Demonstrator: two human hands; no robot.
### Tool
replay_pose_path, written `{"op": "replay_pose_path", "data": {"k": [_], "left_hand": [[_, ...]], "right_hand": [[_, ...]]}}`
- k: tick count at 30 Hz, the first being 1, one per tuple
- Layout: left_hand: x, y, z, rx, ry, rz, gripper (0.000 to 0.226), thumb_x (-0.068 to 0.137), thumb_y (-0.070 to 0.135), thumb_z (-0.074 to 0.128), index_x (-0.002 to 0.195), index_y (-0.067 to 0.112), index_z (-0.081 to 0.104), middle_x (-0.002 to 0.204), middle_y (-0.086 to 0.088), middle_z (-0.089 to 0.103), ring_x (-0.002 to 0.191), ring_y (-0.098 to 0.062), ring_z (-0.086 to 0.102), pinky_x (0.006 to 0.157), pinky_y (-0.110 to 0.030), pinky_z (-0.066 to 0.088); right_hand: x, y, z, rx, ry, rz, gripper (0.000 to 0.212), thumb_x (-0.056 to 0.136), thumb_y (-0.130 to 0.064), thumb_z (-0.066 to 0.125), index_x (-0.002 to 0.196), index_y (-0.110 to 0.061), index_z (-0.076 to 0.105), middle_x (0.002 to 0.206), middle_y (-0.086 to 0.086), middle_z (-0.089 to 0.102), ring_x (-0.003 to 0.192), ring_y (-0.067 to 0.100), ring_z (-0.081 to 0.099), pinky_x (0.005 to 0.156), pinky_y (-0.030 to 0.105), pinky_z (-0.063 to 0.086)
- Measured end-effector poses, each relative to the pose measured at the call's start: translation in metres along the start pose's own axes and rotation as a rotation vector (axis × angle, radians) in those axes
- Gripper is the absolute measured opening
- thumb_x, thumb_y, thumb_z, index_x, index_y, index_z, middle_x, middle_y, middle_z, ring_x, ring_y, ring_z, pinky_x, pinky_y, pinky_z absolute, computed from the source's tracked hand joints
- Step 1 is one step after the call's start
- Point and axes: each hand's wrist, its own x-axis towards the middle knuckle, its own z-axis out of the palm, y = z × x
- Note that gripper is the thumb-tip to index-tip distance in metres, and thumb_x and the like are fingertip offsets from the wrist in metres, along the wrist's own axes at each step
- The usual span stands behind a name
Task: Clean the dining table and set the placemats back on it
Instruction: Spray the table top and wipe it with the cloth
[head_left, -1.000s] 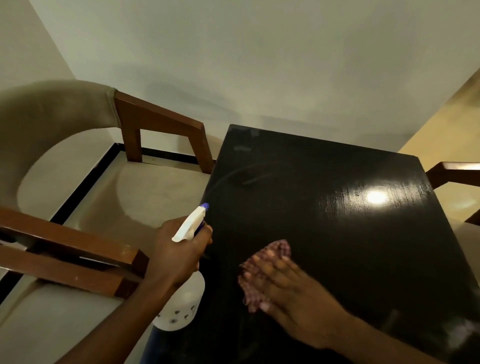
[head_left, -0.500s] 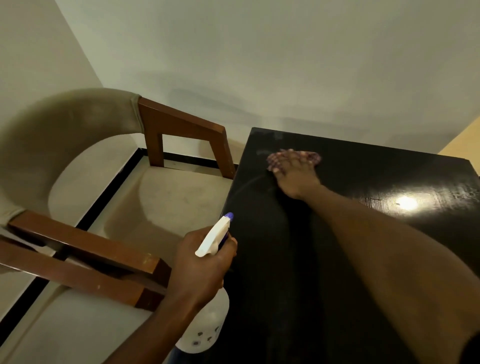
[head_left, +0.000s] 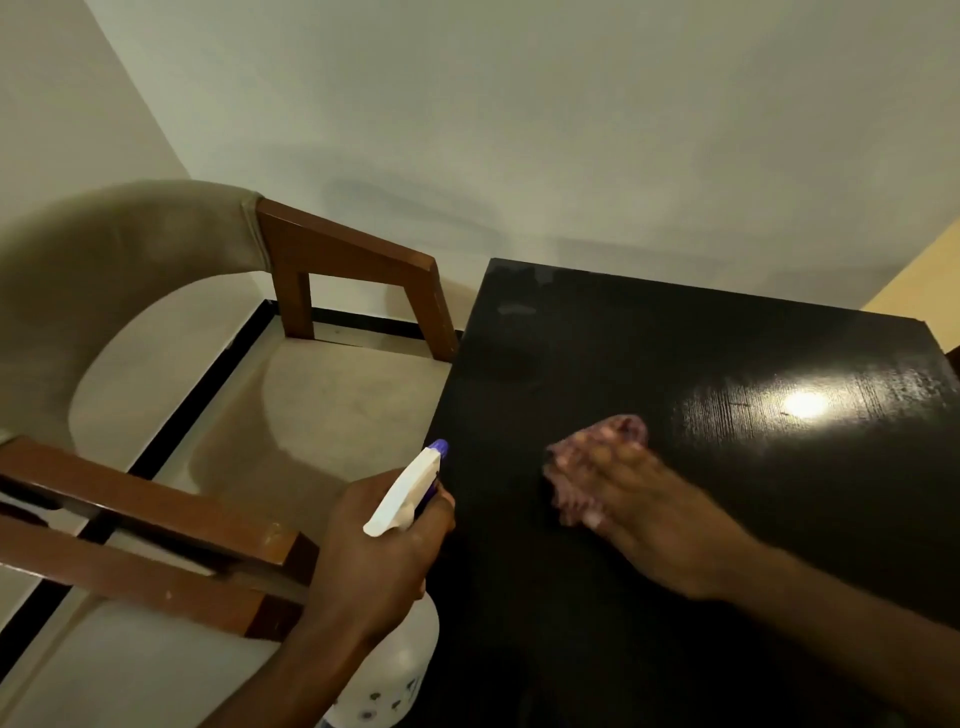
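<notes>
Blurred right hand over most of cloth; spray bottle base off-frame below.

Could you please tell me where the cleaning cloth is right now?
In the head view, the cloth lies on the black table under the right hand, right of the spray bottle.

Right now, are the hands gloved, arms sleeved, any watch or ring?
No. The left hand and right hand are bare, no gloves; both forearms show no sleeve, watch or band. No ring shows, but the right hand is blurred.
</notes>
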Motion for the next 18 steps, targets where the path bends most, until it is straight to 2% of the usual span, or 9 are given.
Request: {"op": "replay_pose_path", "data": {"k": [4,6,7,8,10,13,15,17,18], "left_hand": [[0.002,-0.001,-0.001,-0.016,0.006,-0.015,0.011,0.093,0.02,0.071,0.094,0.009,0.073,0.077,-0.017,0.072,0.04,-0.012,0.056,0.045,-0.018,0.045],[0.002,-0.002,-0.001,0.0,0.012,-0.017,0.013,0.093,0.021,0.071,0.1,0.009,0.072,0.08,-0.015,0.072,0.042,-0.012,0.058,0.045,-0.017,0.045],[0.002,-0.003,0.0,0.007,0.016,-0.016,0.012,0.094,0.021,0.071,0.1,0.01,0.072,0.08,-0.016,0.072,0.042,-0.012,0.059,0.045,-0.017,0.046],[0.002,-0.002,0.0,0.012,0.017,-0.019,0.01,0.094,0.02,0.071,0.099,0.011,0.072,0.079,-0.017,0.072,0.042,-0.012,0.059,0.045,-0.018,0.046],[0.002,0.0,0.001,0.016,0.013,-0.015,0.008,0.095,0.02,0.07,0.095,0.012,0.073,0.078,-0.016,0.072,0.043,-0.013,0.059,0.044,-0.019,0.046],[0.001,0.003,0.001,0.044,0.019,-0.006,0.014,0.095,0.015,0.069,0.084,0.008,0.072,0.061,-0.01,0.067,0.038,-0.012,0.053,0.042,-0.021,0.044],[0.0,0.003,0.002,0.047,0.03,-0.024,0.009,0.095,0.015,0.071,0.088,0.008,0.072,0.054,-0.006,0.061,0.038,-0.012,0.053,0.041,-0.019,0.043],[-0.002,0.003,0.003,0.047,0.049,-0.055,0.016,0.092,0.021,0.074,0.105,0.011,0.07,0.065,-0.006,0.064,0.044,-0.014,0.058,0.043,-0.016,0.044],[-0.002,0.002,0.002,0.05,0.047,-0.056,0.02,0.092,0.021,0.075,0.108,0.011,0.07,0.07,-0.006,0.065,0.046,-0.015,0.058,0.043,-0.016,0.045]], "right_hand": [[0.045,0.102,-0.013,0.081,0.084,0.421,0.076,0.098,-0.072,0.002,0.164,-0.036,-0.005,0.173,-0.004,-0.012,0.157,0.019,-0.019,0.128,0.044,-0.005],[0.083,0.115,-0.019,0.109,0.107,0.571,0.073,0.102,-0.068,0.009,0.165,-0.033,0.0,0.174,0.0,-0.007,0.159,0.026,-0.012,0.128,0.051,-0.003],[0.101,0.107,-0.021,0.1,0.128,0.59,0.07,0.104,-0.065,0.013,0.165,-0.032,0.003,0.174,0.002,-0.004,0.159,0.028,-0.008,0.128,0.053,-0.001],[0.114,0.09,-0.022,0.094,0.149,0.553,0.067,0.105,-0.061,0.017,0.165,-0.032,0.007,0.174,0.003,0.0,0.16,0.028,-0.005,0.128,0.052,-0.002],[0.133,0.034,-0.027,0.089,0.17,0.355,0.06,0.108,-0.051,0.028,0.163,-0.031,0.019,0.173,0.004,0.01,0.16,0.025,0.002,0.127,0.047,-0.005],[0.127,-0.066,-0.023,0.01,0.095,-0.006,0.059,0.103,-0.045,0.046,0.158,-0.034,0.029,0.171,0.001,0.021,0.159,0.024,0.01,0.127,0.057,0.002],[0.1,-0.112,-0.002,0.024,-0.026,-0.23,0.059,0.105,-0.045,0.043,0.16,-0.033,0.025,0.172,-0.001,0.014,0.16,0.024,-0.003,0.128,0.054,-0.002],[0.062,-0.123,0.015,0.056,-0.099,-0.369,0.057,0.108,-0.053,0.031,0.162,-0.04,0.014,0.173,-0.006,0.0,0.157,0.018,-0.022,0.127,0.05,-0.009],[0.045,-0.116,0.018,0.084,-0.101,-0.38,0.057,0.109,-0.057,0.026,0.162,-0.045,0.009,0.173,-0.01,-0.006,0.156,0.014,-0.025,0.126,0.046,-0.013]]}}
